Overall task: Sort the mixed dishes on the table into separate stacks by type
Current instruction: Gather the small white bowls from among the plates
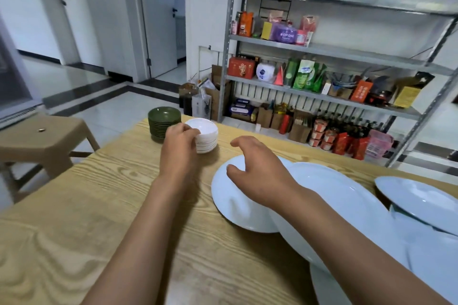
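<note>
Hands are working apart: your left hand (pixel 182 142) is curling around the white bowl stack (pixel 204 135) beside the green saucers (pixel 164 120) at the tabletop's (pixel 99 205) far edge, while your right hand (pixel 257 168), fingers spread, is hovering nearer over the closest white plate (pixel 235 203).
</note>
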The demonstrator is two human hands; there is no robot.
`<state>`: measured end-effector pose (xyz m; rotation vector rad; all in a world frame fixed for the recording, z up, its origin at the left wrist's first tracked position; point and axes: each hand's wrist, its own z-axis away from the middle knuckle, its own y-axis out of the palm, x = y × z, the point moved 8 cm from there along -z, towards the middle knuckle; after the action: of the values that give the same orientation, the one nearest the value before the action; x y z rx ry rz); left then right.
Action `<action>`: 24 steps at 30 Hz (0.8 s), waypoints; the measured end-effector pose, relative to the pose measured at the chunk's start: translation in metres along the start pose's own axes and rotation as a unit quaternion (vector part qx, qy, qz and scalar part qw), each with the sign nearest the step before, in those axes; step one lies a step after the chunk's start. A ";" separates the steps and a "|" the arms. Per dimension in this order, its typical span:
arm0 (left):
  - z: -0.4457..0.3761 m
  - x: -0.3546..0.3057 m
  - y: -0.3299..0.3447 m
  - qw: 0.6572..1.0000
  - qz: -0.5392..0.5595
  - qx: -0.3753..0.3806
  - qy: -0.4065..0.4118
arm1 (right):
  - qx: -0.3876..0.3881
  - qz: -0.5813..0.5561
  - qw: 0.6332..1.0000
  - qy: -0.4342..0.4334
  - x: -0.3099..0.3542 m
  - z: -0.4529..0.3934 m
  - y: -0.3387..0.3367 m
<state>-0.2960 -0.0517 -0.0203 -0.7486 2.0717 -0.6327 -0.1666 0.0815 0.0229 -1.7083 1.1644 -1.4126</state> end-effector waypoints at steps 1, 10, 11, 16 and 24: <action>0.001 0.001 0.003 1.000 0.006 0.005 -0.004 | 0.002 0.000 1.000 0.001 -0.001 0.001 0.002; 0.009 -0.011 0.007 0.998 -0.044 0.033 0.015 | -0.011 -0.013 1.000 0.024 -0.012 0.020 -0.006; 0.008 -0.017 0.006 0.998 -0.046 0.035 0.022 | -0.013 -0.013 0.999 0.029 -0.015 0.024 -0.010; 0.013 -0.061 0.001 0.997 -0.032 0.044 0.062 | -0.040 -0.001 0.998 0.048 -0.030 0.047 -0.032; 0.049 -0.196 -0.030 0.967 0.039 0.043 0.248 | -0.086 0.058 0.992 0.074 -0.069 0.109 -0.086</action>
<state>-0.1520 0.0553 0.0769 -0.4855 2.4913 -0.9325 -0.0428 0.1724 0.0449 -1.6418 1.4808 -1.4207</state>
